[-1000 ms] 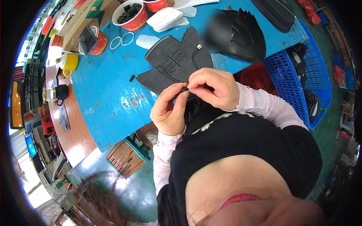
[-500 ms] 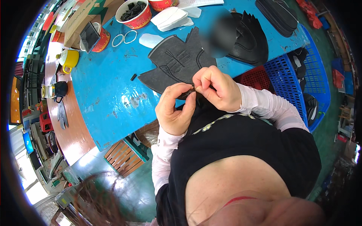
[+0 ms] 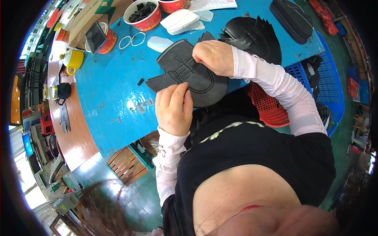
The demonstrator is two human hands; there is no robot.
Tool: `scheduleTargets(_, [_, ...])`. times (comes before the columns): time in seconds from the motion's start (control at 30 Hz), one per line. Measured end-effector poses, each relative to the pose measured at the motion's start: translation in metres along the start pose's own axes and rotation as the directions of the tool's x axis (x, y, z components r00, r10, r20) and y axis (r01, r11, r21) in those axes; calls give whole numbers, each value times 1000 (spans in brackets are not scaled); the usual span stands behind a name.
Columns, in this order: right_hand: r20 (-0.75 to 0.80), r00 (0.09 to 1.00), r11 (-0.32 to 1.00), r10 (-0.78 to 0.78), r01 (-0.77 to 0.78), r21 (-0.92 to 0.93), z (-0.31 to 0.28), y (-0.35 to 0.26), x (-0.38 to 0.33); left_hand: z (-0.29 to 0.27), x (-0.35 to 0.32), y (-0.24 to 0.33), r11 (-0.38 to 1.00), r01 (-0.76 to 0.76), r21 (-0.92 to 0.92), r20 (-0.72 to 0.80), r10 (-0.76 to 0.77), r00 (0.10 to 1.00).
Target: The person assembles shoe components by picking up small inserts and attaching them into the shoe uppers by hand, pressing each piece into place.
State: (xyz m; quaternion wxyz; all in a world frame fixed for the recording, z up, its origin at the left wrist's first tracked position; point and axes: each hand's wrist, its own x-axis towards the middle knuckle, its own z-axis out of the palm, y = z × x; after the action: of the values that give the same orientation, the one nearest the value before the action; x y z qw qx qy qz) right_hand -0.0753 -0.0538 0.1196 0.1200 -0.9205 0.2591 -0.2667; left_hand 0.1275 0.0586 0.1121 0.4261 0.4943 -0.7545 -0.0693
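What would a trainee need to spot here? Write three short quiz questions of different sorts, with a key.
1. True or false: both hands rest on the dark cut piece.
2. Which hand lies nearer the stack of black pieces: A left hand, B right hand?
3. Fill in: the two white rings lie on the ____ table.

Key: 1 true; 2 B; 3 blue.

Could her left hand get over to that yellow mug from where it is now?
Probably yes. The left hand rests on the dark cut piece, and bare blue tabletop lies between it and the yellow mug, though it looks a fair stretch.
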Motion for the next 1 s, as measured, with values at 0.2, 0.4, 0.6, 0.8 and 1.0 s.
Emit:
scheduleTargets(0.2, [3,999,999,-44,44,-22,5,3,1,2,7,-1,998,-37,51,25,36,999])
scheduleTargets(0.4, [22,1000,1000,20,-20,23,-2,2,-3,6,4,-1,1000,-4,-8,15,4,1000])
scheduleTargets(0.6, [23,1000,1000,-19,19,-3,-3,-2,-7,7,1,1,1000,-25,0,22,25,999])
scheduleTargets(0.8, [45,996,989,-78,83,-121,0,-1,-7,9,10,2,996,-71,54,45,69,997])
scheduleTargets(1.0, [8,992,981,-125,124,-146,2,0,-7,25,28,4,926,-186,328,196,126,973])
